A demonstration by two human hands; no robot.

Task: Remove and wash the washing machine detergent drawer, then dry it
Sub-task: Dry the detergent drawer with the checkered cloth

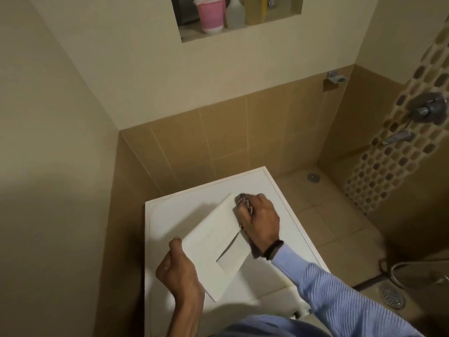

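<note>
Drying the detergent drawer (213, 239) (likely light, stiff, slippery): left hand (178, 268) grips its edge, right hand (261, 220) clutches a cloth (243, 200).

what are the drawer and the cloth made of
Drawer: likely moulded plastic, matt white; smooth flat faces and a sharp-edged recess. Cloth: probably soft fabric, patterned pink and white; it bunches in the right hand, too blurred to tell the weave.
</note>
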